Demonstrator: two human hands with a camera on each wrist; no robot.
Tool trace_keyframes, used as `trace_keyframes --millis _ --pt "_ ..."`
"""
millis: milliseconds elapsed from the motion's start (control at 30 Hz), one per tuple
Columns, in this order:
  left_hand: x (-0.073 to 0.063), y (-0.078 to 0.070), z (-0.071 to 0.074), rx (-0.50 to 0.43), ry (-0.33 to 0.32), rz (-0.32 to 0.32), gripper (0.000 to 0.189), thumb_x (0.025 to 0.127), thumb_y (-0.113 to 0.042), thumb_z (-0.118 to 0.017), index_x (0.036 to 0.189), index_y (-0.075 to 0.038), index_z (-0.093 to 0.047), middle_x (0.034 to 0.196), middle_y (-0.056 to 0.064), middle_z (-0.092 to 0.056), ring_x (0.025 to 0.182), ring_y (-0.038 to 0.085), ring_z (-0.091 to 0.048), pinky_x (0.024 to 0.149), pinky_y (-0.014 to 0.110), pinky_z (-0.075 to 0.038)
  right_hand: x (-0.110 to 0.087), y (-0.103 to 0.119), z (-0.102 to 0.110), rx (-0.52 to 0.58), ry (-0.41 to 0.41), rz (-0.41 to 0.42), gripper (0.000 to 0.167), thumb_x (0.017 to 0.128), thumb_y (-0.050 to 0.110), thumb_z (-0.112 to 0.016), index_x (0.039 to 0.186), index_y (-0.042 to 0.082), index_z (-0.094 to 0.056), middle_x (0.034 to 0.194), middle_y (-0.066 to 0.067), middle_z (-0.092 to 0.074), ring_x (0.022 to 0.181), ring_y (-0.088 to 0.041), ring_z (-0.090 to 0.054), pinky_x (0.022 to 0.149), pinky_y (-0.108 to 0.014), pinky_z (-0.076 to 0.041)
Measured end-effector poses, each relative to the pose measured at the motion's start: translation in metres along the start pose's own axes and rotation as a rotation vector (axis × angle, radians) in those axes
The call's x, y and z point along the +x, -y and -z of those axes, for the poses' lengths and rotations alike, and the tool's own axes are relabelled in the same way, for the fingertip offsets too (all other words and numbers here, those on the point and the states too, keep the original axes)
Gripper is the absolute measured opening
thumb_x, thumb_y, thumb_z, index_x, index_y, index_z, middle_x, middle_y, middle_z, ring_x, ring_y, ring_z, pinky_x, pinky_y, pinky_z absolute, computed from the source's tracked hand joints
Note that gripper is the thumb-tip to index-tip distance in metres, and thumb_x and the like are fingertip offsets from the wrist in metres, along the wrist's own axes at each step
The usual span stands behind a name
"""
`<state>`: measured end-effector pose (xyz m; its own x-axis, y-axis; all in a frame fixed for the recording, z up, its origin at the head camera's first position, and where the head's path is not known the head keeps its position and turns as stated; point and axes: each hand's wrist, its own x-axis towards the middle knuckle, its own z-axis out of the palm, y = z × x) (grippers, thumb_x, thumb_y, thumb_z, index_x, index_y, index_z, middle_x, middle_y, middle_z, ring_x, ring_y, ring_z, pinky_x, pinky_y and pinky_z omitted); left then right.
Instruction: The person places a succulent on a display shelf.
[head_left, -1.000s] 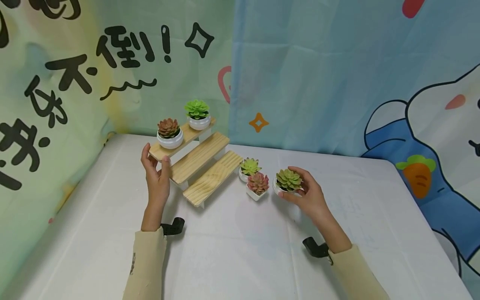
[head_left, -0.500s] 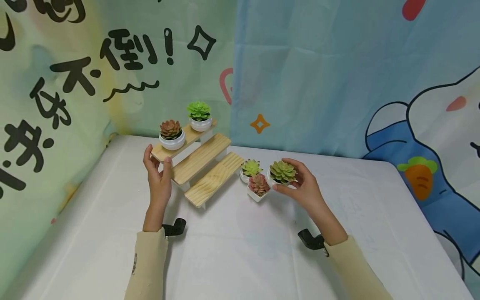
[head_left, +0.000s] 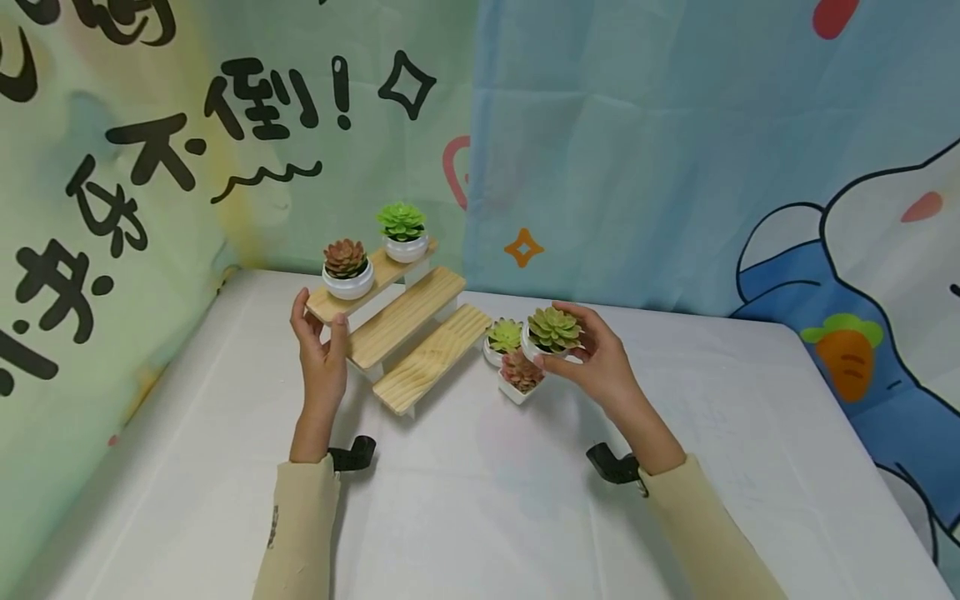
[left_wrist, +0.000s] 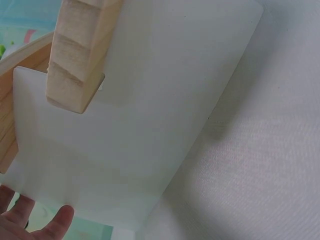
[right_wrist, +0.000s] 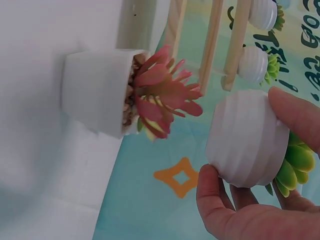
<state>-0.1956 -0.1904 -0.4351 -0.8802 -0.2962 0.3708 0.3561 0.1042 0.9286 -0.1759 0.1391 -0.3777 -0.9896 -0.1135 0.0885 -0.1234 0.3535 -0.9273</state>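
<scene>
My right hand (head_left: 603,362) holds a white ribbed pot (right_wrist: 245,140) with a green succulent (head_left: 553,329), thumb and fingers on opposite sides. The right wrist view shows this pot raised off the table. Just left of it stand a square white pot (right_wrist: 97,92) with a pink succulent (head_left: 520,370) and a round pot with a yellow-green succulent (head_left: 504,334). My left hand (head_left: 322,375) grips the left end of a three-tier wooden plant stand (head_left: 408,317) by its white side panel (left_wrist: 130,125). A brown succulent (head_left: 346,259) and a bright green one (head_left: 402,222) sit on its top tier.
A white cloth (head_left: 465,517) covers the table. Printed fabric (head_left: 637,167) hangs behind it and along the left side. Black wrist mounts (head_left: 613,464) stick out inward from both wrists.
My right hand has moved left and up with the potted succulent, which now overlaps the two pots beside it in the head view. My left hand keeps its grip on the stand.
</scene>
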Motion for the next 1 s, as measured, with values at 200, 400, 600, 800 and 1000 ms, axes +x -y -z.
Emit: trace_keyframes --millis 200,400,600,800,1000 --pt "0.001 0.000 0.000 -0.007 0.003 -0.002 0.060 0.103 -0.014 -0.045 0.152 -0.008 -0.010 0.149 0.019 -0.033 0.133 0.025 -0.038 0.091 0.026 -0.040 0.008 0.006 -0.006 0.012 0.021 0.020 0.072 0.084 -0.002 -0.073 0.147 0.006 -0.039 0.143 -0.016 -0.044 0.126 -0.033 -0.047 0.096 -0.033 -0.043" --pt "0.002 0.003 0.000 -0.016 -0.007 -0.010 0.061 0.103 -0.012 -0.046 0.152 -0.007 -0.010 0.147 0.020 -0.035 0.131 0.026 -0.039 0.089 0.025 -0.041 0.018 0.015 -0.018 0.063 0.067 0.011 0.073 0.084 -0.002 -0.073 0.147 0.006 -0.037 0.143 -0.017 -0.044 0.127 -0.033 -0.046 0.102 -0.046 -0.039" --pt "0.000 0.001 0.000 -0.018 -0.008 -0.004 0.061 0.103 -0.013 -0.046 0.152 -0.007 -0.011 0.149 0.020 -0.034 0.133 0.026 -0.038 0.090 0.025 -0.041 0.028 0.026 -0.032 0.096 0.114 0.042 0.074 0.083 -0.004 -0.073 0.148 0.005 -0.037 0.143 -0.019 -0.043 0.126 -0.036 -0.047 0.102 -0.048 -0.039" --pt "0.001 0.002 0.000 -0.029 -0.004 0.000 0.060 0.103 -0.012 -0.045 0.152 -0.005 -0.011 0.148 0.020 -0.034 0.133 0.026 -0.038 0.089 0.024 -0.040 0.038 0.033 -0.045 0.079 0.141 0.071 0.074 0.083 -0.001 -0.074 0.147 0.007 -0.038 0.143 -0.017 -0.043 0.123 -0.036 -0.049 0.100 -0.047 -0.041" --pt "0.002 0.004 0.001 0.004 0.006 -0.003 0.060 0.104 -0.015 -0.045 0.152 -0.007 -0.010 0.147 0.020 -0.034 0.134 0.026 -0.038 0.088 0.025 -0.040 0.050 0.035 -0.058 0.083 0.145 0.061 0.073 0.083 0.000 -0.074 0.147 0.008 -0.039 0.143 -0.016 -0.042 0.124 -0.035 -0.048 0.099 -0.046 -0.041"
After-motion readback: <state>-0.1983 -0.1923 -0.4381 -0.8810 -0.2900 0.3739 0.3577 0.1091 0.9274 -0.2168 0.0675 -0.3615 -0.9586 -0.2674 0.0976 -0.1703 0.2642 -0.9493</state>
